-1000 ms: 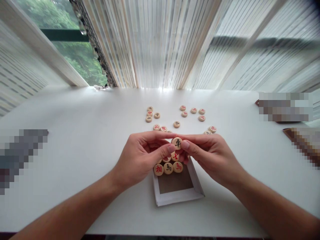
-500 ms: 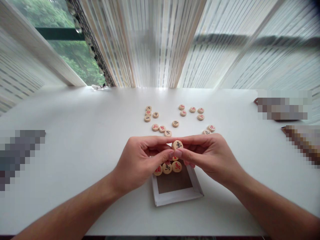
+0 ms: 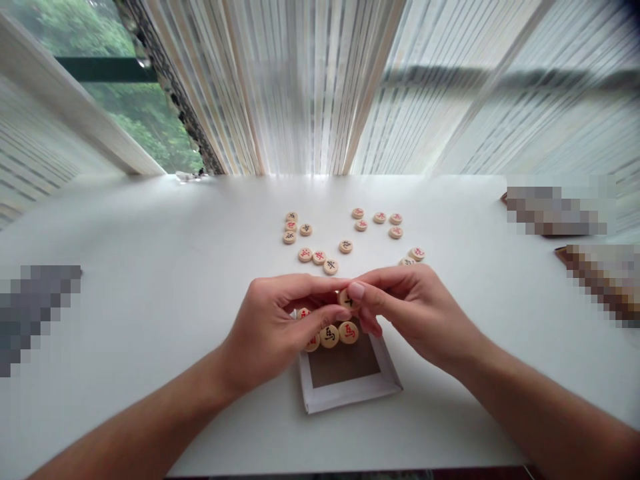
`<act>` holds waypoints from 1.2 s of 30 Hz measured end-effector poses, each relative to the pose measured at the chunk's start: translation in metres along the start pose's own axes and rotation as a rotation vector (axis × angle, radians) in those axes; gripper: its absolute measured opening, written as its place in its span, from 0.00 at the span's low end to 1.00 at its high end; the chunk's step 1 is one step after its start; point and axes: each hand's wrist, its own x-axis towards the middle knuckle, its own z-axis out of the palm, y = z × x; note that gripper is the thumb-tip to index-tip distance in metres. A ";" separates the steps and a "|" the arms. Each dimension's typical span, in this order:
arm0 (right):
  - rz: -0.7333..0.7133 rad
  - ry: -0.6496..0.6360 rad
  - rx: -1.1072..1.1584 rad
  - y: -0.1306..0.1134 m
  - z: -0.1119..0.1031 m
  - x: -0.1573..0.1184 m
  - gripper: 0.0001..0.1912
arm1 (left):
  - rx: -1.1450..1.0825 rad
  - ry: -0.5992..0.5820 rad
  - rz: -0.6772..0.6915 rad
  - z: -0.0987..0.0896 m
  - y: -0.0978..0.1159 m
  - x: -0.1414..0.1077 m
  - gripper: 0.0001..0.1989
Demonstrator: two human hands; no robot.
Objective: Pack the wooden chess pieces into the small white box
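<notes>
Between my two hands, above the far side of a shallow white-rimmed box, is a round wooden Chinese chess piece with a black character. My left hand pinches it from the left, thumb below and forefinger above. From the right, my right hand grips the same piece, its thumb covering part of the character. Inside the box lie a piece with a black character and one with a red character side by side. More pieces at the box's left and far side are partly hidden by my hands.
Several loose chess pieces lie scattered on the white table beyond my hands. Two blurred-out objects sit at the right, one at the left. Striped curtains and a window stand behind the table's far edge.
My right thumb has slid up over the front of the held piece, hiding part of its character. The whole view has shifted slightly.
</notes>
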 end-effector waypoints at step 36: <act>0.057 -0.078 0.190 -0.007 0.006 -0.004 0.14 | -0.204 -0.050 -0.133 0.003 0.006 -0.003 0.17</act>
